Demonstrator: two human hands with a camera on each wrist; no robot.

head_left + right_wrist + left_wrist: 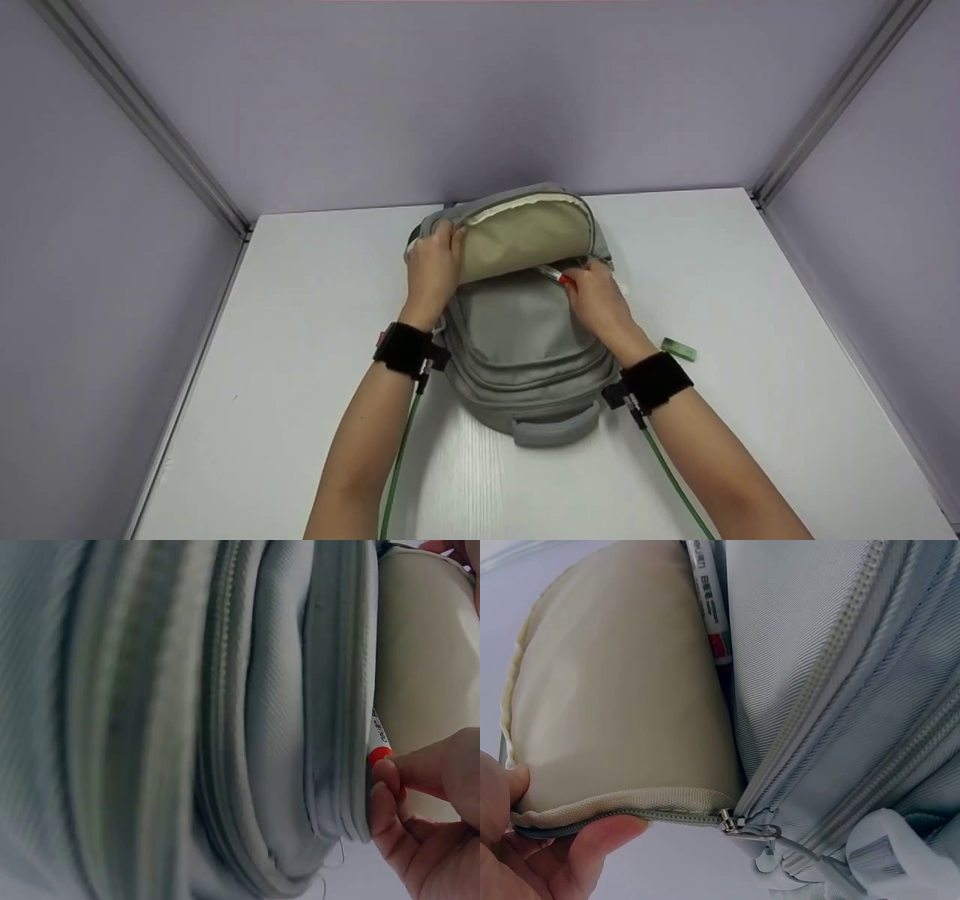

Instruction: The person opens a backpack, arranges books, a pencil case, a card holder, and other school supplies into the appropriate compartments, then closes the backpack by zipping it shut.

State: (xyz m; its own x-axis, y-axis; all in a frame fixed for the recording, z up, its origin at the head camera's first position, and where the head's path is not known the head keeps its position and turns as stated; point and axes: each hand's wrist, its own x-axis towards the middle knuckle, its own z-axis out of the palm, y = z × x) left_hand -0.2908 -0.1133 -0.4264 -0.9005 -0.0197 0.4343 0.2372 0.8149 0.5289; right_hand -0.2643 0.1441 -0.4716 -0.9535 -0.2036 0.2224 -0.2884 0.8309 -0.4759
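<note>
A grey backpack (pixel 514 322) lies on the table, its top handle toward the person. The front pocket is unzipped, and its flap (pixel 525 236) is folded back with the beige lining showing. My left hand (pixel 435 266) pinches the flap's edge between thumb and fingers, beside the zipper (pixel 660 817). At the pocket opening, my right hand (pixel 598 300) pinches the red end of a white marker (pixel 380 741). The marker's white barrel (pixel 707 596), printed with dark lettering, lies between the lining and the grey front panel. Its far end is hidden in the head view.
A small green block (pixel 679 349) lies on the white table (pixel 787 420), right of the backpack. Pale panels (pixel 360 97) enclose the back and sides. Green cables (pixel 397 465) run from both wrist straps along the forearms. The backpack's grey handle (pixel 556 429) lies at its near end.
</note>
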